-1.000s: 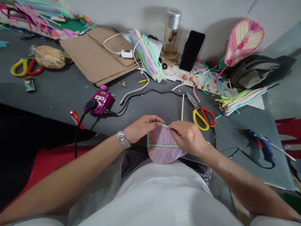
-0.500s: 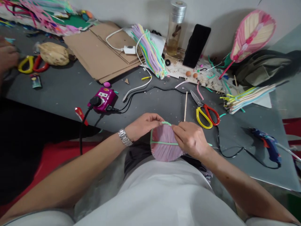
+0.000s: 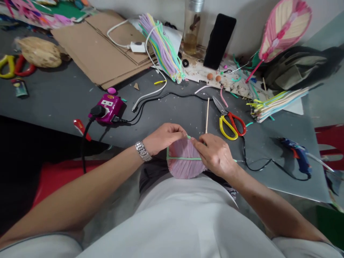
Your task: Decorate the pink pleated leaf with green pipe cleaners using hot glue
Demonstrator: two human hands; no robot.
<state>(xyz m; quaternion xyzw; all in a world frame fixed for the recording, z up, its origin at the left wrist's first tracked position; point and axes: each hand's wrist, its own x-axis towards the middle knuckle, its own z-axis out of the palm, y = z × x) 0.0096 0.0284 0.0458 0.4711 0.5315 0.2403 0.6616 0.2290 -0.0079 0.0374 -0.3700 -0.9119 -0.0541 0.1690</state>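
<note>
A rounded lilac-pink fan (image 3: 185,169) made of pipe cleaners rests at my lap, by the table's front edge. A mint-green pipe cleaner (image 3: 182,158) crosses its middle, and more green runs along its left side and top. At the top rim, the fingertips of my left hand (image 3: 168,137) pinch the green strip. My right hand (image 3: 215,152) is closed on the fan's right side, its thumb and forefinger close to the left fingertips. That palm hides part of the fan. Beyond the right hand lie a thin wooden stick (image 3: 207,114) and scissors (image 3: 232,125) with yellow and red handles.
A blue glue gun (image 3: 298,157) lies at right, its black cord crossing the table. Left are a purple power socket (image 3: 109,108) and cardboard sheets (image 3: 94,50). Behind stand pipe cleaner bundles (image 3: 163,50), a phone (image 3: 219,41), a bottle (image 3: 191,30) and a finished-looking pink fan (image 3: 285,30).
My left fingertips have come closer to my right hand along the top rim, so less green strip shows there. The view has shifted, and another person's hand at far left has left it.
</note>
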